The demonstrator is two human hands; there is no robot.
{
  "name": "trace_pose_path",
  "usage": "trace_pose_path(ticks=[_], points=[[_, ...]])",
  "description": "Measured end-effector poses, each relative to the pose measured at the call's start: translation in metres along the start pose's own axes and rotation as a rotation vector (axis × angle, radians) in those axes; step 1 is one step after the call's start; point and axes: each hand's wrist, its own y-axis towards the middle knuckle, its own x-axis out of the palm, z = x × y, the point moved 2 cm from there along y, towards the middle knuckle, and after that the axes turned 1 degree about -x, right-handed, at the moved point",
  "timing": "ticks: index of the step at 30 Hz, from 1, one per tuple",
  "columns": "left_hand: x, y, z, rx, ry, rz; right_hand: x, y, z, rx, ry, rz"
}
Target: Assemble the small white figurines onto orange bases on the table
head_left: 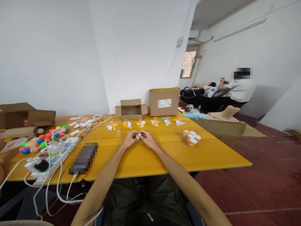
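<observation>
My left hand [129,139] and my right hand [148,139] meet over the yellow table [150,160], fingers closed around a small white piece [139,135] with dark marks. Just left of them stands a clear cup [118,133]. Behind my hands, small heaps of white and orange parts [155,122] lie in a row, each near a clear cup. Several white-lidded cups with orange bands [192,142] are grouped to the right.
Two cardboard boxes [164,102] stand at the back edge. On the left are a power strip [55,157], white cables, a phone [83,158], colourful balls [48,135] and an open box [16,116]. A person [241,89] sits far right.
</observation>
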Motion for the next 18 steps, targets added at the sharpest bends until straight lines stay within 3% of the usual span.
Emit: trace_pose_path(ticks=[18], points=[[-0.0009, -0.0021, 0.0036, -0.026, -0.017, -0.047, -0.0017, -0.0052, -0.0076, -0.025, -0.086, 0.045]])
